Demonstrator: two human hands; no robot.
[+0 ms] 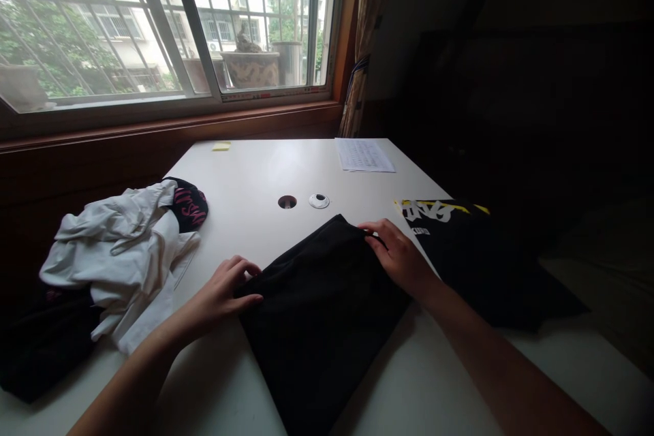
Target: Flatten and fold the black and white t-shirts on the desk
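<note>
A folded black garment (321,313) lies in front of me on the white table (245,184), turned so that one corner points toward me. Its exact kind does not show. At its left corner, my left hand (222,293) has its thumb on top of the cloth and its curled fingers at the edge, holding it loosely. My right hand (396,255) pinches the upper right edge near the far corner between thumb and fingers.
To the left lies a crumpled heap of white cloth (122,245) with dark garments. A black garment with white and yellow print (444,238) hangs over the right edge. Papers (364,154), a yellow note (221,146), a cable hole (287,202) and its cover (319,201) are farther back.
</note>
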